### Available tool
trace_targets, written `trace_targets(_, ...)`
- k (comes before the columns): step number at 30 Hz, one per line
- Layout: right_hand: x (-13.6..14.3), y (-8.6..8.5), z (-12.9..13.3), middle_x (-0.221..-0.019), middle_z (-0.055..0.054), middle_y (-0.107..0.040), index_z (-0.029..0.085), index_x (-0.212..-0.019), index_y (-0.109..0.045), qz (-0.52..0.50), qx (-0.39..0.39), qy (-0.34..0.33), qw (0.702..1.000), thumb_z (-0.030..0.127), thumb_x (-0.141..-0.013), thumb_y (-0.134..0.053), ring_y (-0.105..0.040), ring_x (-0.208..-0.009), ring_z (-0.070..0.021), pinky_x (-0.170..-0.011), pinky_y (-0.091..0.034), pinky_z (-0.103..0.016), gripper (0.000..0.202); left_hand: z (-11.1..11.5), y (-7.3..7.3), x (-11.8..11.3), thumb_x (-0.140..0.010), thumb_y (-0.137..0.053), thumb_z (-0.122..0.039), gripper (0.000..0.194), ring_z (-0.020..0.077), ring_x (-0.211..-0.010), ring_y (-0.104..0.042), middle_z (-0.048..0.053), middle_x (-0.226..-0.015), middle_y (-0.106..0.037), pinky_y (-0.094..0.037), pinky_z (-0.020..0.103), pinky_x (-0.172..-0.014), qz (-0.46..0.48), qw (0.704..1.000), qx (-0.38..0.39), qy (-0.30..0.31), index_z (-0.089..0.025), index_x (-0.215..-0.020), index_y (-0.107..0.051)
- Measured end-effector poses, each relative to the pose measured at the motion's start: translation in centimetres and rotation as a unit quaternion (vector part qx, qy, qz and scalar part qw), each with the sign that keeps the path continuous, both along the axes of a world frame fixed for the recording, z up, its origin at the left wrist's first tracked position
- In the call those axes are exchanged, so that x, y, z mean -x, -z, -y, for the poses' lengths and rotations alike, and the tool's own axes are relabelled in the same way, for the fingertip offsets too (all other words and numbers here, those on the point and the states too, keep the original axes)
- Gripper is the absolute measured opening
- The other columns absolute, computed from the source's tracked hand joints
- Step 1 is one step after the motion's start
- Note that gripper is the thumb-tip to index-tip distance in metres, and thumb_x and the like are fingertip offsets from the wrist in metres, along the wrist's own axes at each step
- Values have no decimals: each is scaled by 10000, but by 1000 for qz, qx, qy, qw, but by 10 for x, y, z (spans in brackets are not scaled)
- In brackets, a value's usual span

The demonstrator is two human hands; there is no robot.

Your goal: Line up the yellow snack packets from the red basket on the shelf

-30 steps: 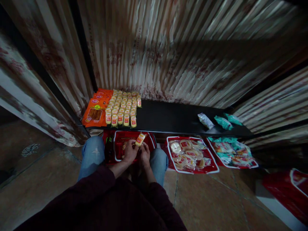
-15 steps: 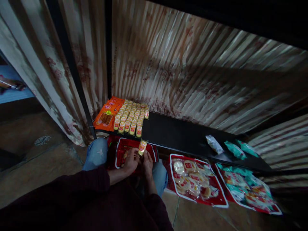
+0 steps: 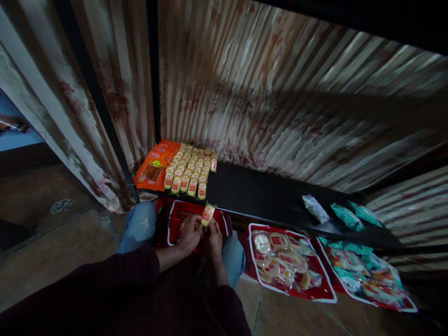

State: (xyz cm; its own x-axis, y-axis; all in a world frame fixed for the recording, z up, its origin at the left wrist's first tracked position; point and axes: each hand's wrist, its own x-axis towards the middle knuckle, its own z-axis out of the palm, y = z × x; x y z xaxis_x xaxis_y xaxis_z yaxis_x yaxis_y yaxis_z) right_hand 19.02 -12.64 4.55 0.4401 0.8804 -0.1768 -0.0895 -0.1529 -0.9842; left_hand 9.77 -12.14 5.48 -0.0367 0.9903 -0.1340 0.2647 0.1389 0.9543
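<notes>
Between my two hands is a small wrapped snack cake [image 3: 207,214], yellow with a red and white label, held upright above a red basket [image 3: 224,221]. My left hand [image 3: 190,234] is closed, its fingertips pinching the packet's lower left side. My right hand [image 3: 214,236] grips the same packet from the right, thumb and fingers near its lower end. Beyond them, rows of matching snack cakes [image 3: 192,169] stand packed together on a black shelf [image 3: 252,189]. The basket's contents are mostly hidden by my hands.
An orange snack bag [image 3: 154,165] lies at the shelf's left end. Towards its right end are a white packet [image 3: 315,208] and two teal packets [image 3: 346,217]. Red baskets of round wrapped crackers [image 3: 280,256] and teal bags [image 3: 367,275] stand on the floor. A curtain [image 3: 245,93] hangs behind.
The view has shifted slightly, so the right-hand baskets and packets sit a little further right. Both hands keep their hold on the snack cake, almost unmoved.
</notes>
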Motion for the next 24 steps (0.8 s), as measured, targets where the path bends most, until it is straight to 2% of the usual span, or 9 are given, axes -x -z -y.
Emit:
trace_targets(5,10,-5,-5,-809,-31,-699,205,-905,-614,-106,34,37,993,492,-602,-623,-641,-767,-206,-677,-489,-300,417,-8,-7,6,-794,-475,-130,213,154,-970,-592,35,-1005,-637,-449,292,-913,-31,999,12,18,-215,-941,-604)
trace_targets(9,12,1,-5,-761,2,-680,221,-892,-571,-99,14,37,994,485,-619,-638,-629,-699,-175,-655,-477,-284,386,-9,-4,4,-825,-486,-208,228,171,-1049,-586,68,-1120,-633,-444,290,-931,8,999,44,18,-201,-1014,-613)
trace_targets(13,13,16,-2,-845,-6,-674,221,-951,-554,-68,-9,46,997,513,-660,-635,-637,-755,-171,-689,-489,-289,420,-7,3,-3,-821,-539,-272,228,188,-1065,-587,87,-1141,-640,-434,283,-925,78,992,96,-17,-183,-1011,-628)
trace_targets(16,14,20,2,-927,-36,-667,203,-967,-558,-12,-36,45,998,497,-676,-642,-635,-843,-180,-775,-496,-310,422,-5,5,-6,-806,-568,-302,164,189,-944,-626,74,-1016,-678,-462,281,-838,180,971,150,-42,-186,-900,-637)
trace_targets(19,14,18,5,-1004,-72,-654,183,-989,-569,40,-56,39,997,482,-705,-625,-624,-917,-196,-848,-485,-343,416,-3,4,-7,-771,-609,-327,152,173,-781,-643,43,-868,-692,-478,265,-710,296,935,188,-43,-193,-838,-635)
trace_targets(24,15,9,9,-1085,-112,-652,167,-1024,-587,102,-71,30,992,487,-765,-565,-614,-984,-215,-869,-478,-354,412,-5,5,-9,-766,-623,-326,207,142,-669,-638,5,-754,-685,-485,256,-681,375,902,210,-49,-208,-936,-628)
